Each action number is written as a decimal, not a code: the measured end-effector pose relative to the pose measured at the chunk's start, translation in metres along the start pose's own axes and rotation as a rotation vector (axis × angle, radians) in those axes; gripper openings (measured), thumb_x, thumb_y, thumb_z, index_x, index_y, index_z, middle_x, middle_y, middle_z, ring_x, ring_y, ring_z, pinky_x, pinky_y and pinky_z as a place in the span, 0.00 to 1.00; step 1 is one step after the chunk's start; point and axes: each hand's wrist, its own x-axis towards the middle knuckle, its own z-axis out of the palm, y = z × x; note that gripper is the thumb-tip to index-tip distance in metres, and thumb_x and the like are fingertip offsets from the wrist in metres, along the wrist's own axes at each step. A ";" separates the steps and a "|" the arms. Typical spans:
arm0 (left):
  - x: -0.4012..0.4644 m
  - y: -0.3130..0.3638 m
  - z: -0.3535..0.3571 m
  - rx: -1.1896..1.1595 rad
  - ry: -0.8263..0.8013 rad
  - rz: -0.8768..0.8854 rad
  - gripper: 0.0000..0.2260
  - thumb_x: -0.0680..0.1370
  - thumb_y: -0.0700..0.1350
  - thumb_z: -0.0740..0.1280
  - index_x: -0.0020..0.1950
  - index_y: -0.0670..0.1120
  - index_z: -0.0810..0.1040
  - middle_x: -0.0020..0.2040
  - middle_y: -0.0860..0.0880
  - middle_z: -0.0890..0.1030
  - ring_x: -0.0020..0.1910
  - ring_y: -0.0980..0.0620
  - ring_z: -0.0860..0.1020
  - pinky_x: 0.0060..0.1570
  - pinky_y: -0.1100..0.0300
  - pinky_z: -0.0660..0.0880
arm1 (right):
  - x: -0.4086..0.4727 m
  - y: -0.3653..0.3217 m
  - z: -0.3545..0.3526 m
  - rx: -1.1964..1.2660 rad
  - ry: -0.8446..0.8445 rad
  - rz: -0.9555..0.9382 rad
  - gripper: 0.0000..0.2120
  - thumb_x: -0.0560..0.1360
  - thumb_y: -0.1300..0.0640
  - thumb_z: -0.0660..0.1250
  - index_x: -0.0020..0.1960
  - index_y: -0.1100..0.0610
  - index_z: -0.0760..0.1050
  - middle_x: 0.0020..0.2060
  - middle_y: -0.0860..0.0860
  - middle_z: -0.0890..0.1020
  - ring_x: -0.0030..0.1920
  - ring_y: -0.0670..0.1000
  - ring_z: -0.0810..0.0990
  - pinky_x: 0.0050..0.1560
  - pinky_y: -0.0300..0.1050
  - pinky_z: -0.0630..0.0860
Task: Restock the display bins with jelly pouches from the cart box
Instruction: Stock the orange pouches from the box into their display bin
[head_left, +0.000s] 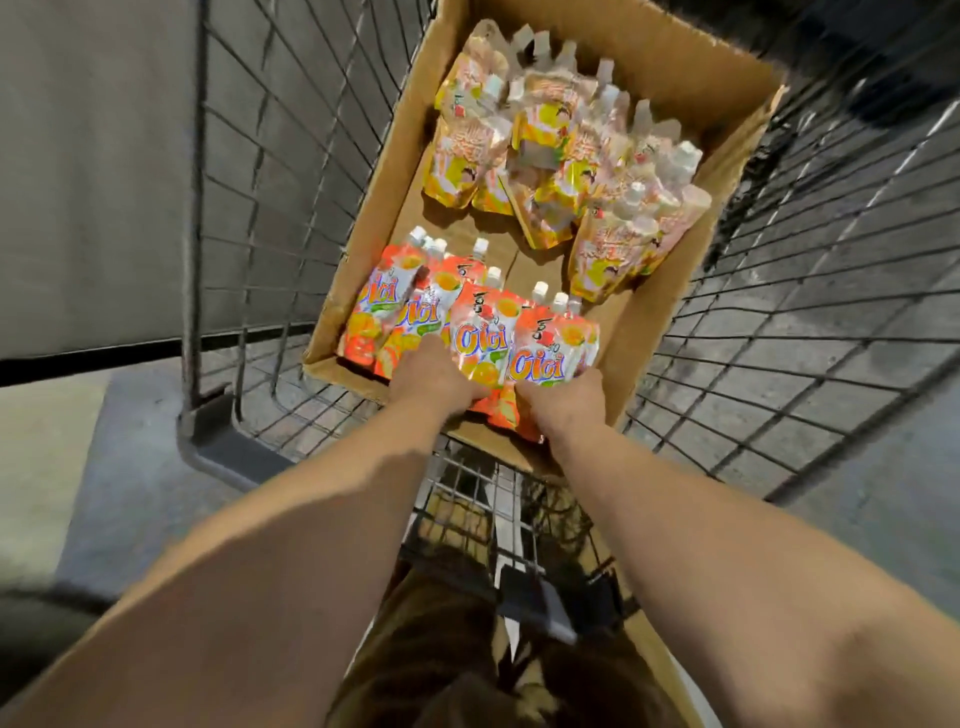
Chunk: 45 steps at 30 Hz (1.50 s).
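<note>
Both hands' fingers apparently gripping orange jelly pouches (483, 338), left hand (434, 376), right hand (563, 400), cardboard box (363, 260)

Light is coming from overhead, w/ the centre looking brightest: the open brown cardboard box (670, 78) and the glossy orange spouted jelly pouches (480, 332) are catching small glare spots. The pale yellow-pink pouches (561, 156) further back are smearing w/ motion blur, print unreadable. The black wire shopping cart (260, 208) is bowing outward at the edges, wide-angle distortion. Corners are falling dim, esp. top right. Bare forearms are showing a hard shadow edge; hands are sitting in shade, slightly soft.
</note>
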 end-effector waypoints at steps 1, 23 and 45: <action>0.002 0.000 -0.001 0.017 -0.020 -0.010 0.29 0.64 0.56 0.78 0.58 0.45 0.74 0.58 0.46 0.79 0.59 0.43 0.76 0.57 0.50 0.75 | 0.001 -0.001 0.001 0.032 -0.002 0.021 0.35 0.63 0.52 0.79 0.64 0.59 0.67 0.55 0.51 0.79 0.54 0.54 0.79 0.57 0.52 0.78; -0.132 -0.018 -0.088 -0.717 -0.270 0.283 0.22 0.71 0.33 0.74 0.62 0.46 0.74 0.45 0.49 0.83 0.37 0.57 0.83 0.39 0.63 0.80 | -0.133 -0.039 -0.080 0.117 -0.427 -0.327 0.07 0.74 0.65 0.70 0.51 0.57 0.77 0.48 0.57 0.83 0.45 0.56 0.80 0.41 0.50 0.77; -0.503 -0.366 0.081 -1.772 0.814 0.176 0.22 0.72 0.38 0.74 0.61 0.53 0.71 0.53 0.45 0.84 0.51 0.43 0.83 0.53 0.38 0.78 | -0.459 0.165 0.058 -0.827 -1.154 -1.059 0.17 0.72 0.64 0.73 0.60 0.57 0.75 0.53 0.54 0.84 0.51 0.55 0.84 0.51 0.54 0.81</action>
